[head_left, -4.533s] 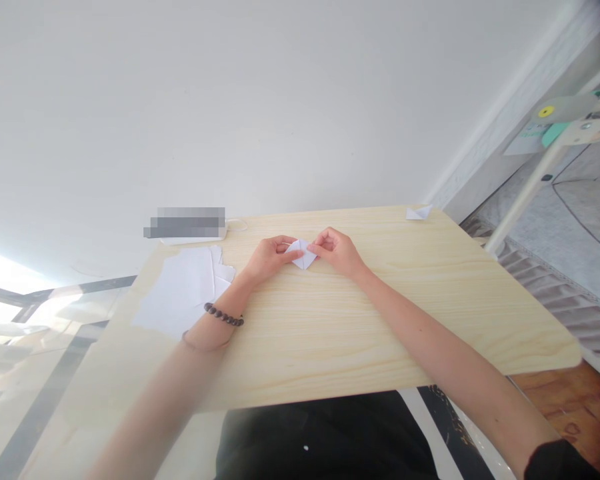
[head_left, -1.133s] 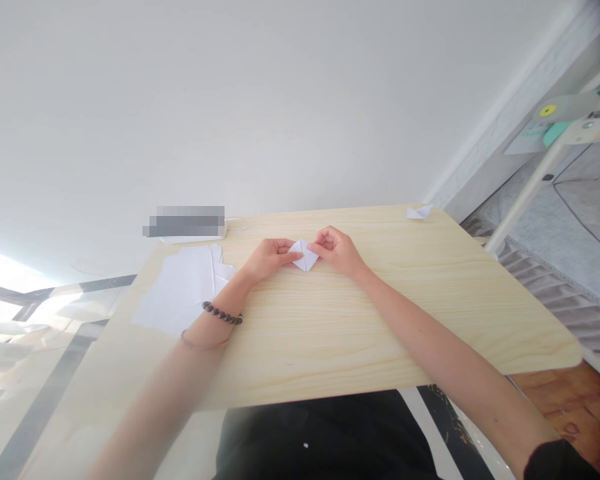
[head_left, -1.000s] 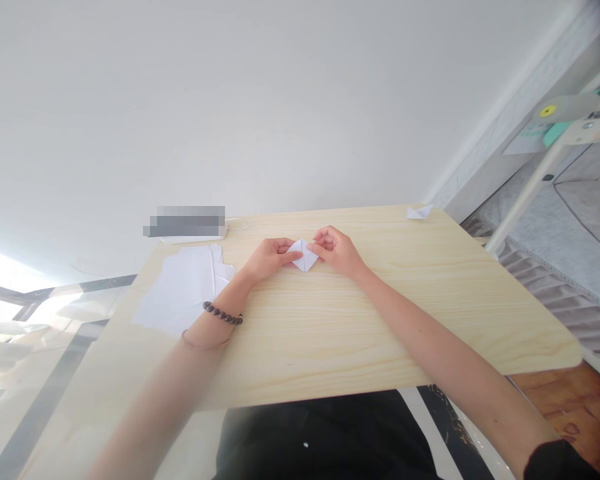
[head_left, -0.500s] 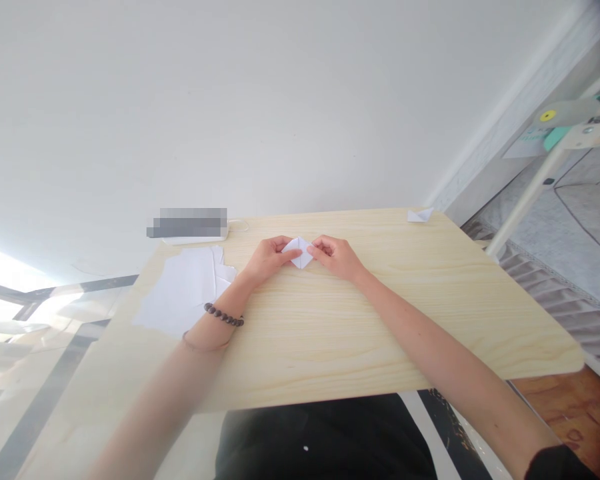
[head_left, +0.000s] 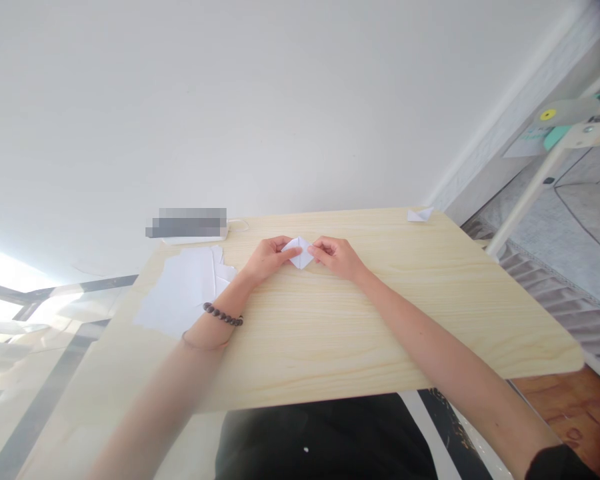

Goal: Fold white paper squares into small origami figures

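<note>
A small folded white paper piece (head_left: 301, 253), diamond-shaped, lies on the light wooden table (head_left: 330, 333) near its far side. My left hand (head_left: 269, 257) pinches its left edge with curled fingers. My right hand (head_left: 337, 255) presses and pinches its right corner. A dark bead bracelet is on my left wrist.
A pile of white paper sheets (head_left: 183, 290) lies at the table's left. A white device with a cable (head_left: 195, 238) sits at the far left edge. Another small folded paper (head_left: 419, 214) rests at the far right corner. A white wall stands behind; a lamp stand (head_left: 545, 173) is to the right.
My right hand's fingers have lowered onto the paper's right corner; the paper lies a little flatter. My left hand stays in place.
</note>
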A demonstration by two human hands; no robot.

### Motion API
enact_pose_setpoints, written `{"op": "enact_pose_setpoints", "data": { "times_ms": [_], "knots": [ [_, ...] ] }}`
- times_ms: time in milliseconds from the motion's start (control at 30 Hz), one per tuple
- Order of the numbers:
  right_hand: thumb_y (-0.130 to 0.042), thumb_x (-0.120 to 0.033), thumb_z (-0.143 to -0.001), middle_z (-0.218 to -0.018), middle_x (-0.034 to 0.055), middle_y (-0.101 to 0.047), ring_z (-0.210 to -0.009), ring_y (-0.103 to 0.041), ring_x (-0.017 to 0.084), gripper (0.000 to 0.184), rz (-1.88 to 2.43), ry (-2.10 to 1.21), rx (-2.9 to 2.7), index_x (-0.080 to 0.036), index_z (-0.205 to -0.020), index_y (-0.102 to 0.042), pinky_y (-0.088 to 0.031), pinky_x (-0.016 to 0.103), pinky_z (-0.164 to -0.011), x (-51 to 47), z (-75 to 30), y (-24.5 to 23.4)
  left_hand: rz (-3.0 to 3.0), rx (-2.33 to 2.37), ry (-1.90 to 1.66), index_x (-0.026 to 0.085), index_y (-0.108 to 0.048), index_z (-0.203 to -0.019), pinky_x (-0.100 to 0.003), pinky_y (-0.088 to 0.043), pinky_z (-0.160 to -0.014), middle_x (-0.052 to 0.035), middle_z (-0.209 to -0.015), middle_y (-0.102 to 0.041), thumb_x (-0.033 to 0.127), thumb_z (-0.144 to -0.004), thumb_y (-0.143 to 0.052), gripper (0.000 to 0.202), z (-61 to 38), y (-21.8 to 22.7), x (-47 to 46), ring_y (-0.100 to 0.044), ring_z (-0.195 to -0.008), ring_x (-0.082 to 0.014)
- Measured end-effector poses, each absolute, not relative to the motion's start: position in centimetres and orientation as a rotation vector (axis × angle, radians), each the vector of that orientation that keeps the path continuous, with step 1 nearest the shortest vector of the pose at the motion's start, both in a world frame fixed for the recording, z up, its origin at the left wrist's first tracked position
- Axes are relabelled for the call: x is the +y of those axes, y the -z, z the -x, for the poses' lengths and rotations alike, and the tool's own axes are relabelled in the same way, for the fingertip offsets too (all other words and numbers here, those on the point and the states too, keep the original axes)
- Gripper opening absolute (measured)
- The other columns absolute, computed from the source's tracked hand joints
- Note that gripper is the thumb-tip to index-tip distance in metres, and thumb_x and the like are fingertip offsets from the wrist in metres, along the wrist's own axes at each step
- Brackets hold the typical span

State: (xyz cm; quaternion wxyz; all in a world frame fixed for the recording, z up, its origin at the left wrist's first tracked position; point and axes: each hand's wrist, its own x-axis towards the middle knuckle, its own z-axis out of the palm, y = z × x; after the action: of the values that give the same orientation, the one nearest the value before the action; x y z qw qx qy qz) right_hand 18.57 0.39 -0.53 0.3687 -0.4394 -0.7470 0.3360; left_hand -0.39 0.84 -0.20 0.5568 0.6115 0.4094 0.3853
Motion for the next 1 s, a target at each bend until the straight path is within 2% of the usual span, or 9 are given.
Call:
{"op": "enact_pose_setpoints", "data": {
  "times_ms": [133,500,667,867,1000],
  "knots": [
    [-0.043,-0.048,-0.078,-0.054,-0.0008,-0.052,-0.048,-0.042,0.008,0.037,1.136,-0.853,-1.962,-0.016,-0.061,-0.052,-0.032,0.022,-0.048,0.3,-18.56,0.41,-1.373,0.91,-0.943,0.013,-0.063,-0.092,-0.032,-0.045,-0.079,-0.0075,-0.091,-0.065,0.042,-0.071,-0.06,0.037,0.23,0.01,0.72,-0.057,-0.088,-0.0195],
    [-0.042,-0.046,-0.079,-0.053,-0.0019,-0.049,-0.046,-0.037,0.007,0.037,1.089,-0.884,-2.014,-0.016,-0.059,-0.05,-0.029,0.021,-0.046,0.22,-18.67,0.09,-1.358,0.909,-0.938,0.011,-0.065,-0.09,-0.033,-0.045,-0.077,-0.0082,-0.088,-0.066,0.043,-0.068,-0.063,0.039,0.42,0.16,0.86,-0.059,-0.082,-0.0189],
    [-0.044,-0.045,-0.078,-0.051,-0.0024,-0.048,-0.045,-0.036,0.006,0.035,1.072,-0.953,-2.044,-0.016,-0.06,-0.052,-0.027,0.02,-0.044,0.07,-18.73,-0.03,-1.422,0.943,-0.916,0.013,-0.063,-0.091,-0.029,-0.043,-0.071,-0.0071,-0.086,-0.065,0.04,-0.068,-0.063,0.036,0.53,0.15,0.86,-0.058,-0.076,-0.0167],
    [-0.048,-0.046,-0.075,-0.054,-0.0019,-0.052,-0.047,-0.038,0.006,0.033,1.054,-0.988,-2.059,-0.016,-0.062,-0.055,-0.028,0.02,-0.045,-0.05,-18.58,-0.04,-1.468,0.876,-0.875,0.013,-0.061,-0.081,-0.024,-0.039,-0.064,-0.0026,-0.074,-0.062,0.039,-0.067,-0.063,0.029,0.69,-0.28,0.85,-0.054,-0.067,-0.0124],
    [-0.048,-0.045,-0.075,-0.054,-0.002,-0.052,-0.047,-0.037,0.007,0.033,1.058,-0.969,-2.056,-0.016,-0.061,-0.054,-0.028,0.02,-0.046,-0.02,-18.54,0.04,-1.481,0.885,-0.888,0.014,-0.06,-0.082,-0.024,-0.039,-0.063,-0.0023,-0.074,-0.061,0.038,-0.069,-0.062,0.028,0.59,-0.38,0.69,-0.054,-0.067,-0.0121]
  ]
}}
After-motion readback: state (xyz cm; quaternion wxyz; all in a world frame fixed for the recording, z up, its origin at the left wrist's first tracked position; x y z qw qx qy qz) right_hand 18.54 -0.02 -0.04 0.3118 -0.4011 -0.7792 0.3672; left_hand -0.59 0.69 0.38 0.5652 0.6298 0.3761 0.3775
